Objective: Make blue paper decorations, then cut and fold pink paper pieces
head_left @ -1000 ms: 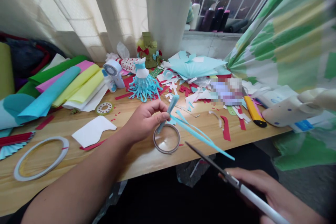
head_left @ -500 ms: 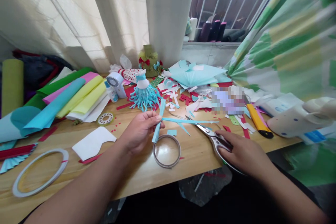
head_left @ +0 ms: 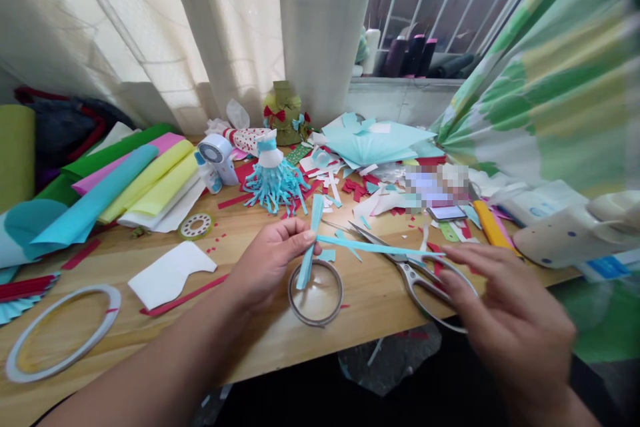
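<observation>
The left hand (head_left: 267,263) firmly pinches turquoise paper strips (head_left: 310,247) at centre. The right hand's (head_left: 510,307) grip has just opened, releasing the scissors (head_left: 413,280) onto the table (head_left: 373,307) at lower right.

A home craft desk (head_left: 380,307) with paper scraps (head_left: 353,185) by a barred window (head_left: 415,7).

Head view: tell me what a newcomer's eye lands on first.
The left hand, pinching crossed turquoise paper strips above a narrow tape roll, draws the eye first at the centre. Behind it stands a fringed turquoise paper figure, and at left lie bright rolled paper sheets. The right hand is over steel scissors.
</observation>
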`<action>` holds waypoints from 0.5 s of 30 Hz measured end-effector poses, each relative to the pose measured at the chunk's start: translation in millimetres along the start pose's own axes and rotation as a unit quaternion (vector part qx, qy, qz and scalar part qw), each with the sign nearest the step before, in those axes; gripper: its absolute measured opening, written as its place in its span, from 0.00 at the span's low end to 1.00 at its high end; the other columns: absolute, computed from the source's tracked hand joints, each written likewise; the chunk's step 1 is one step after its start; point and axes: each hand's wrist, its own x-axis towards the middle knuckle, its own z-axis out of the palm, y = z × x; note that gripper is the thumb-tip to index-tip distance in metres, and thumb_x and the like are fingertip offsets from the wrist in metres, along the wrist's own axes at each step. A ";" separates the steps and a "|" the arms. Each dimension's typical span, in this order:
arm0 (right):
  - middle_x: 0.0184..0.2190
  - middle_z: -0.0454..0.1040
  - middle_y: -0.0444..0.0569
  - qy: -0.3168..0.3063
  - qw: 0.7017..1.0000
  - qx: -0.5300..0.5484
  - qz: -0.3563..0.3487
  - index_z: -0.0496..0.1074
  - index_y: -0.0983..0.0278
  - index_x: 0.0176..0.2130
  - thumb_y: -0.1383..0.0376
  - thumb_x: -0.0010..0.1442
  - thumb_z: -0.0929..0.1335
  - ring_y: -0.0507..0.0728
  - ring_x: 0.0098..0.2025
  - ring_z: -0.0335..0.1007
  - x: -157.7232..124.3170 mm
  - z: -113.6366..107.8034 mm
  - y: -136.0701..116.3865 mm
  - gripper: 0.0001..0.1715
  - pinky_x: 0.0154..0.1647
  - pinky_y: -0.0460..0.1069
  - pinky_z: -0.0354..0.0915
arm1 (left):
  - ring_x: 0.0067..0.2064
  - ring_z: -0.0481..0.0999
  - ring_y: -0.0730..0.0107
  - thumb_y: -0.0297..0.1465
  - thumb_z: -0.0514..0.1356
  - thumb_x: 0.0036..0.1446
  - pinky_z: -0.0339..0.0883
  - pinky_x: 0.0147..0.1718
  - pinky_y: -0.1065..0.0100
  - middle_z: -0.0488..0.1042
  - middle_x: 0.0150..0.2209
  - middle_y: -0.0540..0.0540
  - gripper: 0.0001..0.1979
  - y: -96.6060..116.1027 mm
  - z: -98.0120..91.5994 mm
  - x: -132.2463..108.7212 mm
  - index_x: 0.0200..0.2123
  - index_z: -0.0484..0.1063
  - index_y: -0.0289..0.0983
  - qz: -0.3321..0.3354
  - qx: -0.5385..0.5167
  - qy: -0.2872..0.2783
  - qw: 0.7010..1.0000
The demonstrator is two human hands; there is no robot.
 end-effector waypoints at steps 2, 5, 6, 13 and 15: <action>0.41 0.72 0.52 -0.011 0.999 0.022 -0.040 0.72 0.61 0.44 0.70 0.53 0.70 0.64 0.44 0.70 -1.9 13.3 -20.4 0.17 0.49 0.60 0.64 | 0.28 0.71 0.75 0.33 0.64 0.49 0.61 0.28 0.75 0.74 0.24 0.50 0.10 -0.4 2.1 -1.1 0.25 0.68 0.35 0.005 0.004 0.010 1.000; 0.43 0.73 0.54 -0.025 0.995 0.033 -0.092 0.72 0.62 0.45 0.72 0.53 0.70 0.65 0.48 0.68 1.4 36.1 -37.2 0.18 0.52 0.62 0.62 | 0.27 0.71 0.75 0.34 0.64 0.49 0.61 0.27 0.74 0.74 0.24 0.50 0.11 -3.3 4.4 -2.1 0.25 0.66 0.35 -0.007 -0.007 0.016 1.000; 0.44 0.73 0.55 -0.030 0.993 0.034 -0.105 0.72 0.63 0.45 0.72 0.53 0.69 0.65 0.49 0.67 4.3 42.7 -39.9 0.18 0.53 0.63 0.61 | 0.27 0.71 0.75 0.34 0.64 0.50 0.61 0.27 0.74 0.74 0.24 0.50 0.11 -4.8 4.9 -2.3 0.25 0.66 0.35 -0.010 -0.009 0.013 1.000; 0.42 0.77 0.51 -0.067 0.993 0.044 -0.085 0.73 0.60 0.43 0.63 0.58 0.68 0.63 0.48 0.69 21.7 67.0 -53.3 0.12 0.58 0.68 0.48 | 0.25 0.66 0.76 0.36 0.62 0.52 0.57 0.25 0.73 0.70 0.24 0.52 0.11 -12.3 9.0 -5.9 0.26 0.67 0.36 0.021 0.046 -0.011 0.999; 0.39 0.77 0.48 -0.072 0.993 0.073 -0.057 0.75 0.58 0.39 0.62 0.57 0.69 0.62 0.45 0.70 22.6 70.0 -56.8 0.08 0.58 0.68 0.46 | 0.24 0.63 0.77 0.36 0.63 0.52 0.57 0.25 0.73 0.67 0.23 0.53 0.11 -12.0 10.6 -7.0 0.26 0.67 0.36 0.026 0.066 -0.004 0.997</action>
